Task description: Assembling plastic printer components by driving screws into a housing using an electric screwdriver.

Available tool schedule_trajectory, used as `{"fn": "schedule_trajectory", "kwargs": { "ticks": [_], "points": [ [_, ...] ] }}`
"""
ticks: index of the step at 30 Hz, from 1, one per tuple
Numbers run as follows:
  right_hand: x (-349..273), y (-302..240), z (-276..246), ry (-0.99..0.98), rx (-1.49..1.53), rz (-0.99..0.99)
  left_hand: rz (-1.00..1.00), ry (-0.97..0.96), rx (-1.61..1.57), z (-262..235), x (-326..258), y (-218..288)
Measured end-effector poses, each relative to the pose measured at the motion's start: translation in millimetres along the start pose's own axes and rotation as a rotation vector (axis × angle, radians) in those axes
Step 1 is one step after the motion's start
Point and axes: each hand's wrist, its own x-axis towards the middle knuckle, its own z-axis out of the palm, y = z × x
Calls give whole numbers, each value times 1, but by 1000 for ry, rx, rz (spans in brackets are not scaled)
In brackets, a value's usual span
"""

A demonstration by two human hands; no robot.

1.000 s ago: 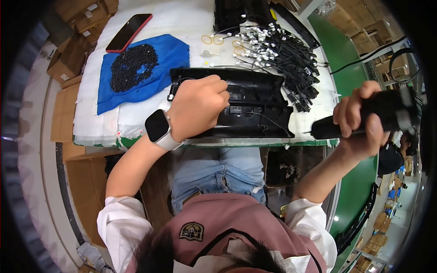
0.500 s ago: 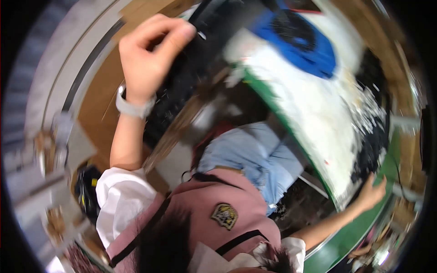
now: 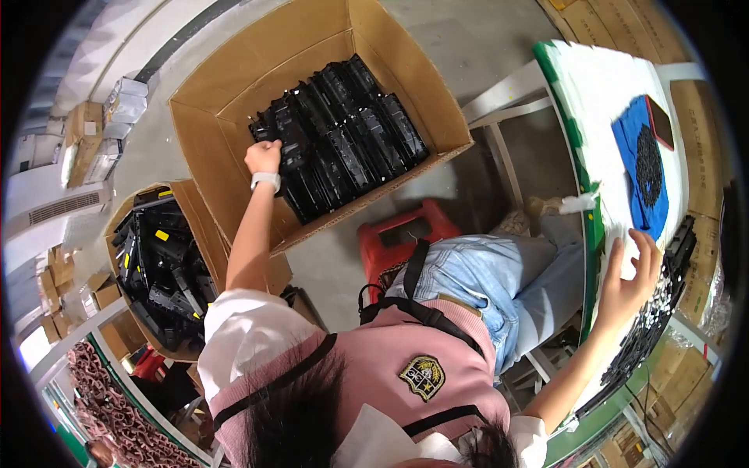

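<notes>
My left hand (image 3: 264, 157) is inside a big cardboard box (image 3: 212, 152), its fingers closed on the edge of a black plastic part (image 3: 290, 140). Rows of similar black molded parts (image 3: 351, 156) stand packed beside it, so where the held one ends is hard to see. To the right, my right hand (image 3: 630, 274) hovers over a white-topped table (image 3: 573, 66), fingers spread and holding nothing. Just beyond its fingertips lies a blue cloth (image 3: 644, 195) with a heap of small black pieces (image 3: 649, 165) on it. Long black strips (image 3: 679, 257) line the table's far edge.
A second carton (image 3: 204, 234) of jumbled black parts (image 3: 164, 269) sits at the left. A red plastic stool (image 3: 376, 249) stands near my knees. The phone-like red-edged slab (image 3: 660, 123) rests by the cloth. Stacked cartons (image 3: 698, 148) line the right.
The view has swung left, showing the whole box. My left hand has carried the black part away from beside the table into the box. My right hand has lifted, its fingers spreading.
</notes>
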Motion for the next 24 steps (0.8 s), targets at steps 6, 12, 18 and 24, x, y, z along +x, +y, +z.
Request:
{"fn": "schedule_trajectory", "kwargs": {
  "ticks": [6,12,18,24],
  "points": [
    [-1,-2,26,-45,-15,52,18,77,-178,99,65,35],
    [0,-9,32,-1,-65,-13,-136,-223,-112,172,39,2],
    [3,-13,30,-7,-102,-36,-264,-845,-237,201,12,-34],
    [5,-13,31,59,28,39,-428,-1019,-589,135,-14,58]
  ]
}}
